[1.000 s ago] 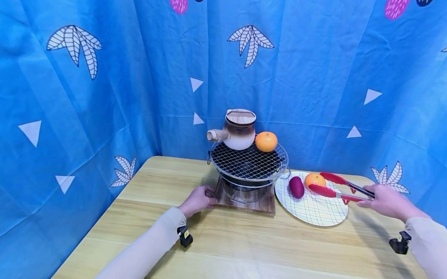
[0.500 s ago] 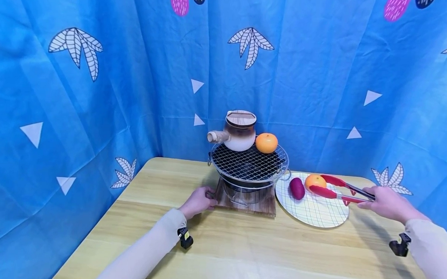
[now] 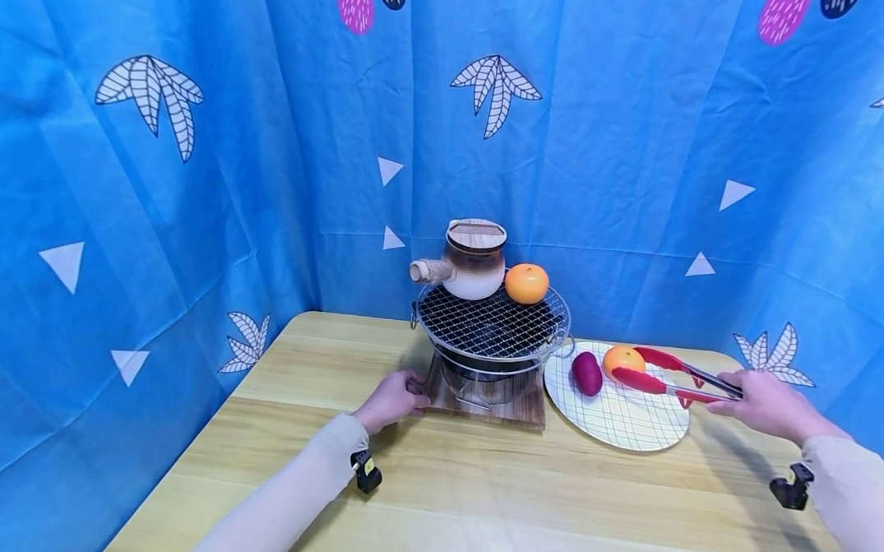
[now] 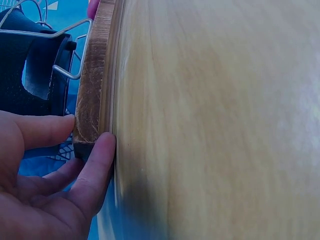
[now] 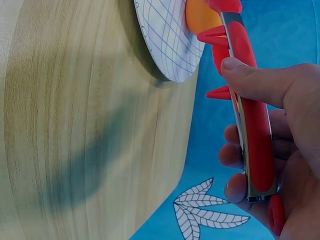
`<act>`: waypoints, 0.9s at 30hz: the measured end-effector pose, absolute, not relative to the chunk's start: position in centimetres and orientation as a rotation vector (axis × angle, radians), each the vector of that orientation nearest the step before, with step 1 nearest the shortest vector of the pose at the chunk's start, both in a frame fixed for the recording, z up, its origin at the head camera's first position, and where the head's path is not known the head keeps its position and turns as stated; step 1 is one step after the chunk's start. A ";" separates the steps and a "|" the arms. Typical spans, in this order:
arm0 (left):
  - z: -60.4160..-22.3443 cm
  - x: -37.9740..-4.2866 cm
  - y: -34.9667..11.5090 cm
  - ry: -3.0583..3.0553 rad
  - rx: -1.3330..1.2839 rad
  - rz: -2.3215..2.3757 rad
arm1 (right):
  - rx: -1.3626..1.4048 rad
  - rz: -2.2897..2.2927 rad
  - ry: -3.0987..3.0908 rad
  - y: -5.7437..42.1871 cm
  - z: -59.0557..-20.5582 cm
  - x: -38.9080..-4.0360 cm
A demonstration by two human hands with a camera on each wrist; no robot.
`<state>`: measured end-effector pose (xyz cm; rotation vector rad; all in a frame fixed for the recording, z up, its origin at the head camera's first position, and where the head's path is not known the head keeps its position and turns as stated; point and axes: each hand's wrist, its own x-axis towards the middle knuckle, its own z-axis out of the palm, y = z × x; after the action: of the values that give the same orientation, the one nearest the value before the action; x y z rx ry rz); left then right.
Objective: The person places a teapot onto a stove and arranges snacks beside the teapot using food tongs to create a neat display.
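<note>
With curled fingers my right hand point(image 3: 770, 403) holds red-tipped tongs point(image 3: 641, 381); in the right wrist view the thumb lies along their handle. The tong tips stand either side of an orange point(image 3: 622, 360) on a white checked plate point(image 3: 635, 428). Left of that fruit lies an oval, dark purple thing point(image 3: 587, 374), perhaps a sweet potato. My left hand point(image 3: 392, 401) grips the left front corner of a wooden board point(image 3: 521, 409), thumb and fingers on either side in the left wrist view. A round grill point(image 3: 484, 331) with a wire mesh stands on this board.
A lidded clay pot point(image 3: 475, 277) sits at the back left of the mesh, its handle pointing left. Beside it is another orange point(image 3: 526, 285). Blue patterned cloth point(image 3: 603, 151) hangs behind and left of the pale wooden table point(image 3: 476, 508).
The head view tilts very slightly between the frames. Both hands, the tongs and the fruit stay practically where they were.
</note>
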<state>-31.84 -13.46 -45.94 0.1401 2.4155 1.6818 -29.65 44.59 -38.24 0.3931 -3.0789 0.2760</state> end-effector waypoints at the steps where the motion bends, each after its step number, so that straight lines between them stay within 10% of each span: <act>1: -45.9 -31.9 -13.4 2.414 0.138 1.683 | 0.394 0.277 -3.076 44.6 -38.2 -29.6; 27: -45.8 -31.9 -13.5 2.425 0.142 1.661 | 0.299 0.302 -3.107 44.4 -34.4 -28.6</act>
<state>-31.88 -13.49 -45.84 0.1419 2.4255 1.6608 -28.61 44.35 -34.43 0.2993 -3.1070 0.3021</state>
